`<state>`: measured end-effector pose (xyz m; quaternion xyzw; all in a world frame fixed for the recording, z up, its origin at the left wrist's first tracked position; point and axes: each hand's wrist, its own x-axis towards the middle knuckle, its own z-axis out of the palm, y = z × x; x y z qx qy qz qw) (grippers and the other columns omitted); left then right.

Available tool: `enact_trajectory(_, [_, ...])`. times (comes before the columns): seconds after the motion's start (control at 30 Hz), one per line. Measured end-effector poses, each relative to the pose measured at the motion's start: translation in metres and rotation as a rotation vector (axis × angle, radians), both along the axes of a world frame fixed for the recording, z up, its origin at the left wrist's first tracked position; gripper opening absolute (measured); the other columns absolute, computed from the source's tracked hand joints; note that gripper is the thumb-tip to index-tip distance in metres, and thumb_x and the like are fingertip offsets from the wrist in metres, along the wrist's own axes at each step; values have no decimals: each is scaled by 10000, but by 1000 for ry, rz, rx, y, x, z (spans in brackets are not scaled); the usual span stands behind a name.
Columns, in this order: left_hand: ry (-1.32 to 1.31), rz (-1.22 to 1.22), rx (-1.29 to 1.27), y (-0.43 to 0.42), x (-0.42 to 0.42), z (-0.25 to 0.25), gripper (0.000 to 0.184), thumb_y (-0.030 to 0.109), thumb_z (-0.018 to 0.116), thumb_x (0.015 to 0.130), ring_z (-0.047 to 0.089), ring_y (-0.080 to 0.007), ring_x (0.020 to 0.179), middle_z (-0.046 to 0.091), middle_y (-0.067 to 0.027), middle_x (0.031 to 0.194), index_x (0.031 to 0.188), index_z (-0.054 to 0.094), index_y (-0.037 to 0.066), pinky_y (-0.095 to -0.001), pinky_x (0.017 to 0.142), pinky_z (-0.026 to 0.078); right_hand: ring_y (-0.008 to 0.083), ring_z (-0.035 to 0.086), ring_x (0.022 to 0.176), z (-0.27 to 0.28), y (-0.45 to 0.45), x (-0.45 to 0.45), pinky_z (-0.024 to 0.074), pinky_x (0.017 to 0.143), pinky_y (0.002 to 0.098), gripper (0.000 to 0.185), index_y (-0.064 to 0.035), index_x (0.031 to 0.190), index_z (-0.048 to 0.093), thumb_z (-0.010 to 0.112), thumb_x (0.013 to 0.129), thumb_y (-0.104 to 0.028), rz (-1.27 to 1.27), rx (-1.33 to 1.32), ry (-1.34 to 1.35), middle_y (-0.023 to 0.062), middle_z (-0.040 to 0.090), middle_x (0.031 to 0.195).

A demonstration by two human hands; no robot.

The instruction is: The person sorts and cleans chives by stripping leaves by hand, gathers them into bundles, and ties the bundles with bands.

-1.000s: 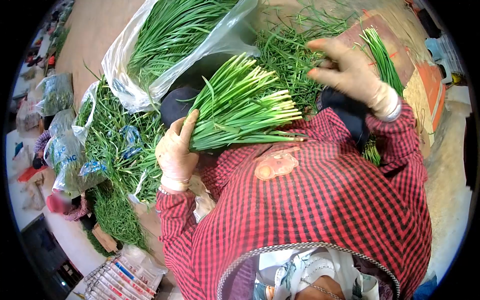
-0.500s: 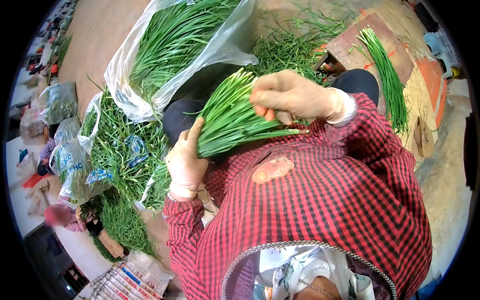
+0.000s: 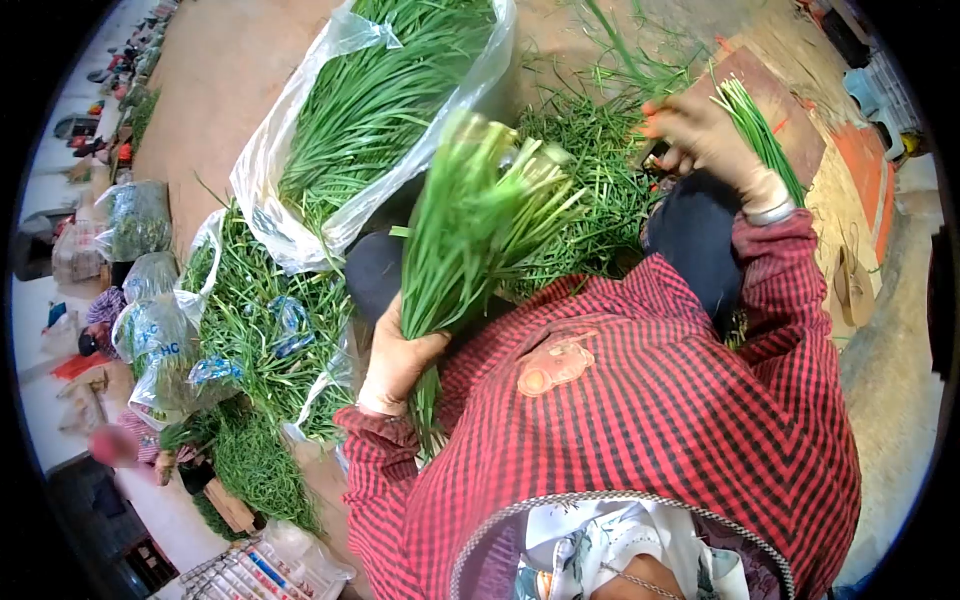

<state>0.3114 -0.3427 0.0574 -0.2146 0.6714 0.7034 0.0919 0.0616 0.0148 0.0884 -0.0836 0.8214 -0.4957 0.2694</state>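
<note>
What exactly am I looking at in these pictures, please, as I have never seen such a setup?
There is no machine: just a person's two hands at work, and every picture comes from one camera worn on the head, looking forward and down. So the checked shirt fills the lower part. The left hand grips a bunch of green stalks. The right hand is held out to the side; blur hides whether it holds anything. Ahead, a plastic bag holds long leaves, loose greens lie on the floor, and another bunch lies across a board.
</note>
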Motion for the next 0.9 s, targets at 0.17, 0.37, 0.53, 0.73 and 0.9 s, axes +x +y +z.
enact_trajectory(0.17, [-212,-33,349,8,0,6,381,-39,678,711,605,-142,684,651,-57,852,1081,599,8,-263,625,489,154,573,1059,-31,-34,16,470,864,269,706,-28,1424,384,650,887,-401,190,-248,53,122,500,1362])
enact_trajectory(0.37, [-224,-24,473,26,2,9,436,-4,684,725,574,-137,648,622,-59,817,1140,551,4,-254,556,468,122,614,939,-26,-57,2,491,856,270,315,-1,1139,636,619,935,-240,104,-334,282,45,672,1012])
enact_trajectory(0.53, [-194,78,478,35,3,6,440,13,649,720,555,-151,608,615,-71,807,1148,550,-16,-264,542,460,133,607,993,10,-56,18,466,911,263,272,-15,1135,627,622,940,-205,35,-363,407,27,658,1042])
enact_trajectory(0.73, [-151,110,430,37,-5,5,432,24,643,734,542,-155,578,612,-86,824,1150,536,-26,-262,532,453,343,334,1356,-28,-99,84,163,1142,520,488,-121,1128,621,639,825,-502,394,157,1129,109,482,1341])
enact_trajectory(0.9, [-142,100,423,37,1,10,384,45,663,744,557,-133,616,611,-60,820,1109,554,-3,-243,548,449,207,571,1113,-35,-104,60,237,1130,491,49,-158,860,600,621,825,-185,425,62,1284,6,624,977])
